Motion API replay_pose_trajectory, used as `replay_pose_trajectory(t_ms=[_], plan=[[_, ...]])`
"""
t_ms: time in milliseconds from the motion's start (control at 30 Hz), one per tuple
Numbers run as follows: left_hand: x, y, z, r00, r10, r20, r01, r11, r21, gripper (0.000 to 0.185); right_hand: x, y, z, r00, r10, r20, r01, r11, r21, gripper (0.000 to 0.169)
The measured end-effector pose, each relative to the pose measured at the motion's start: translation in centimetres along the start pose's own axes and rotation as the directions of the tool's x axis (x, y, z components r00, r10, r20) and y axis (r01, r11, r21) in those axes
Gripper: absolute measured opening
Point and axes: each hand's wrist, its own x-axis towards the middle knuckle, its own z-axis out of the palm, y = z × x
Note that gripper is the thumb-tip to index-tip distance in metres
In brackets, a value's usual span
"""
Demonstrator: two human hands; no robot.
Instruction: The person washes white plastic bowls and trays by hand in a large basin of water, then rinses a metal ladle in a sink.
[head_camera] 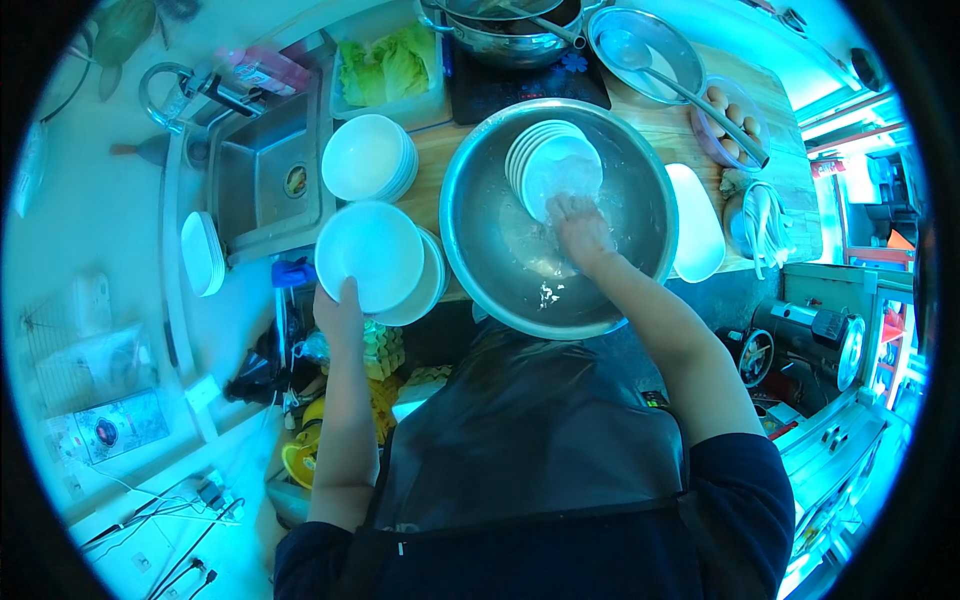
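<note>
My left hand (341, 307) holds a white plate (369, 255) by its near edge, thumb on top, over a stack of white plates (420, 296) at the counter's edge. A stack of white bowls (367, 157) stands just beyond. My right hand (581, 225) reaches into a large steel basin (480, 247) of water and lies on the near side of several stacked white dishes (551, 139) there. A pale, wet cloth-like thing (574, 174) is at its fingertips; whether the fingers grip it I cannot tell.
A steel sink (255, 172) is at the left, beside a tub of lettuce (386, 67). Behind the basin, a pot (514, 37) sits on an induction cooker (480, 97). A ladle (675, 86) spans a steel bowl (652, 45) and an egg basket (724, 150). A white tray (694, 225) lies right of the basin.
</note>
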Motion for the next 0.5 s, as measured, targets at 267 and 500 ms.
replay_pose_trajectory(t_ms=[267, 500], plan=[[-0.1, 1.2, 1.2, 0.945, 0.314, -0.094, -0.230, 0.841, 0.489, 0.026, -0.9, -1.4, -4.3, 0.975, 0.215, 0.049, -0.206, 0.812, 0.545, 0.021], [-5.7, 10.5, 18.9, 0.630, -0.107, 0.769, 0.266, 0.960, -0.084, 0.041, -0.5, -2.5, -5.0, 0.960, 0.264, -0.091, -0.121, 0.685, 0.718, 0.019]])
